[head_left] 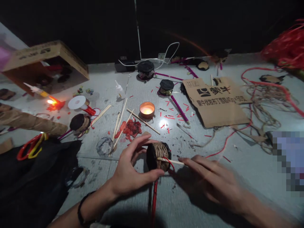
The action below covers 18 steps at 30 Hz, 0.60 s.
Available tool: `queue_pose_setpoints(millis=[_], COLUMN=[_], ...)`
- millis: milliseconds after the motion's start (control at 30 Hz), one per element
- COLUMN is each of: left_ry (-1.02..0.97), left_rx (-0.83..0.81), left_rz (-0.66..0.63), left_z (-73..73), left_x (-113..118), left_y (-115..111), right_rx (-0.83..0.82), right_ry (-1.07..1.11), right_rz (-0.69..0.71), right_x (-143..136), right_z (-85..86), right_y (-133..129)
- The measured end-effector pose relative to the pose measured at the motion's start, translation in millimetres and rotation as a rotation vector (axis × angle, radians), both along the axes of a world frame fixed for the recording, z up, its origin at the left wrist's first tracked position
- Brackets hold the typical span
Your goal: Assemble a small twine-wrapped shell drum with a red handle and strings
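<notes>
My left hand (129,167) is curled round a small handmade drum (161,148), thumb below and fingers above. The drum has black faces and a side wound with twine, and a red handle (154,196) runs from it toward me. My right hand (213,174) pinches a thin wooden stick (175,162), its tip lying against the twine. A loop of red cord (173,167) hangs at the drum's side near the stick. Just beyond my left hand are a patch of red wax-like scraps (133,128) and several loose wooden sticks (118,125).
A lit tea-light candle (147,110) stands ahead, and another flame (51,102) burns at left near a spool (78,103). Scissors (29,147) lie on black cloth (35,186). Other drums (166,85), cardboard (218,107) and tangled twine (263,104) spread beyond.
</notes>
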<state>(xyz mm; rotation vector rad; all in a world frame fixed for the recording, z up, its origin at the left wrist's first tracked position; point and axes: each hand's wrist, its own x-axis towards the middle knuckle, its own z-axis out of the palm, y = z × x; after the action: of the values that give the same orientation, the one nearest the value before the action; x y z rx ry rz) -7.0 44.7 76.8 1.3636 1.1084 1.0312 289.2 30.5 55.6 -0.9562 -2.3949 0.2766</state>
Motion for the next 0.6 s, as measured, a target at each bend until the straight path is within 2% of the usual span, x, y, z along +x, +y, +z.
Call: queue_pose_setpoints(millis=[200,367,600], left_ry=[0.042,0.067,0.064], left_rx=[0.066,0.038,0.073], left_rz=[-0.001,0.050,0.034], left_z=[-2.4,-3.2,-5.5], left_x=[-3.0,-7.3,-8.3], left_y=[-2.2,0.8,0.9], right_rx=[-0.052,-0.034,-0.022], right_ry=[-0.033,-0.034,-0.137], right_rz=[0.045,0.030,0.033], right_x=[10.6,14.1,18.9], right_z=[6.7,1.9,-9.8], right_y=[3.5,4.6,5.5])
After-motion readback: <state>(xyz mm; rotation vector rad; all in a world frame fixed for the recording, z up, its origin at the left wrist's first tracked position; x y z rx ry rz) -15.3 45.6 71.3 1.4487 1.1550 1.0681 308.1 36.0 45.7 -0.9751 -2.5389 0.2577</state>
